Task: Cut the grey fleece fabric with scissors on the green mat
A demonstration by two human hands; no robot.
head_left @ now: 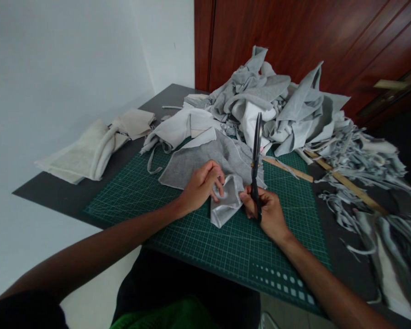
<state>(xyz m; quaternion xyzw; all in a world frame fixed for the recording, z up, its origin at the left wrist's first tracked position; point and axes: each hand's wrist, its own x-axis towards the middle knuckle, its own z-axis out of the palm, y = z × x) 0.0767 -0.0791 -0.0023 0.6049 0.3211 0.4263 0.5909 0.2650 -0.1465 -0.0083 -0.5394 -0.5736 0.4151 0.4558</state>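
Note:
A piece of grey cloth (195,160) lies on the green cutting mat (178,228), its near corner folded up to show a paler, shiny side. My left hand (203,183) is over the cloth's near edge, fingers loosely bent and apart; whether they touch the folded part cannot be seen clearly. My right hand (269,208) holds black scissors (256,151), blades pointing up and away from me and seemingly together. The thumb and fingertips of that hand also meet the right edge of the folded corner.
A large heap of grey and white cloth (260,96) stands behind the mat. Folded cream cloth pieces (85,151) lie at the left. Thin cut strips (359,155) pile up at the right, beside wooden rulers (349,185). A white wall and a reddish-brown door (294,36) border the table.

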